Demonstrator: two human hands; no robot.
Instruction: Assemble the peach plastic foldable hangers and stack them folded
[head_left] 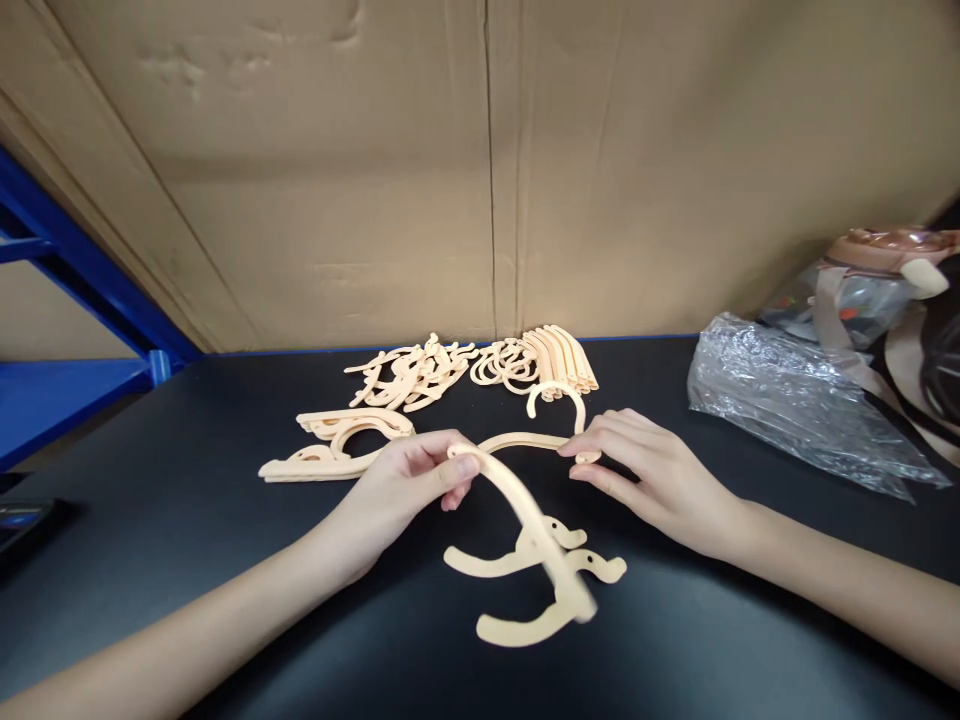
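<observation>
My left hand (405,485) pinches the end of a curved cream plastic hanger arm (517,495), which slants down toward me. My right hand (652,470) is closed on the end of a second hanger arm (525,440), beside a cream hanger hook (576,398) that curls up over the fingers. The second arm's other end runs behind my left hand, so I cannot tell whether the two arms are joined. Loose cream pieces with wavy ends (487,565) lie on the black table just below, partly behind the slanting arm.
Folded hangers (322,465) lie to the left. Farther back are a heap of small pieces (409,375), several hooks (504,362) and a row of arms (562,355). Clear plastic wrap (787,400) and a strapped bottle (862,280) are on the right, a dark device (26,525) far left.
</observation>
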